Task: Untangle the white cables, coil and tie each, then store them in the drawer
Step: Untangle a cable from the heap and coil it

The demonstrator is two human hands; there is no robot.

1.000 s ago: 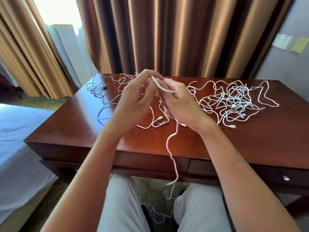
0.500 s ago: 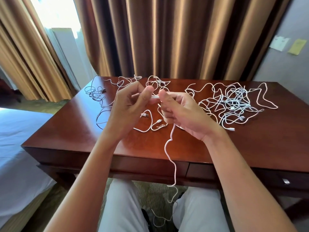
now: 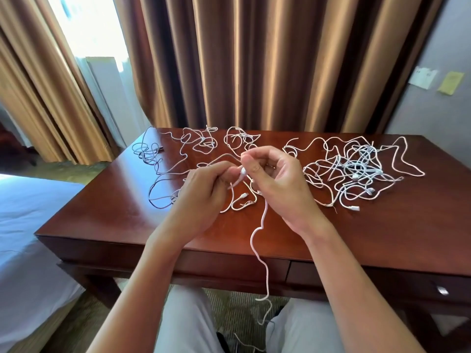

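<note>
Left hand: fingers curled, pinching white cable.
Right hand: pinching same cable.
Cable: hangs at 6 o'clock past surface edge.

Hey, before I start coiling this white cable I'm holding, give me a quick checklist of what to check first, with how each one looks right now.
1. Cable end in hand: ok. The left hand and right hand both pinch the held cable near its plug.
2. Held cable free of the others: cannot tell. Above the hands it is hidden.
3. Tail clear to pull: ok. It hangs over the desk edge between the knees.
4. Big tangle sorted: not ok, knotted on the right.
5. Drawer open for storing: not ok, shut.
6. Tie within reach: cannot tell, none visible.
</note>
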